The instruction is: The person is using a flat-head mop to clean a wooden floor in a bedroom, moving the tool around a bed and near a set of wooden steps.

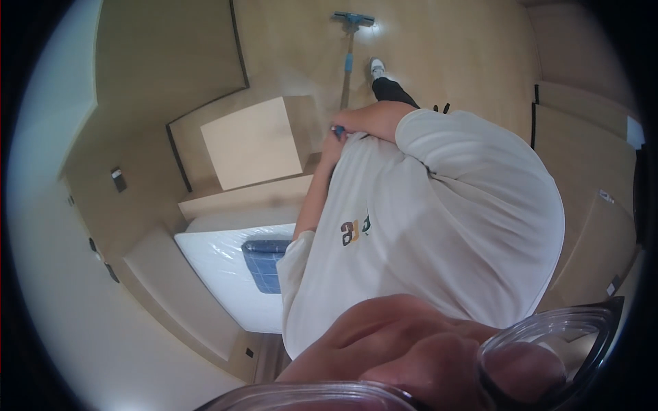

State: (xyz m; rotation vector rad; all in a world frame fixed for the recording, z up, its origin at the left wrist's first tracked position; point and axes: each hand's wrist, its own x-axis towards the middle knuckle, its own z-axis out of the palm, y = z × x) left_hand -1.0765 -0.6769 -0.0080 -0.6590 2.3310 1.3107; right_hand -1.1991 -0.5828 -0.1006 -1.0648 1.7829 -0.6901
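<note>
Both of my hands are closed around the upper end of a mop point(349, 61). Its pole has a blue sleeve partway down. At the far end the wide blue mop head point(353, 18) lies across the wood-coloured floor, beside a bright reflection. My right hand point(345, 121) reaches over from the right, its forearm across the front of the white T-shirt. Close beside it, my left hand point(332, 146) grips near the blue top of the pole. Parts of the fingers are hidden.
Left of my arms stands a pale box-shaped cabinet point(248, 144). Nearer is a bed with a plastic-covered white mattress point(219, 264) and a folded blue checked item point(264, 264). One shoe point(377, 67) is on the floor point(445, 41) near the pole. Wooden panels point(582, 164) line the right.
</note>
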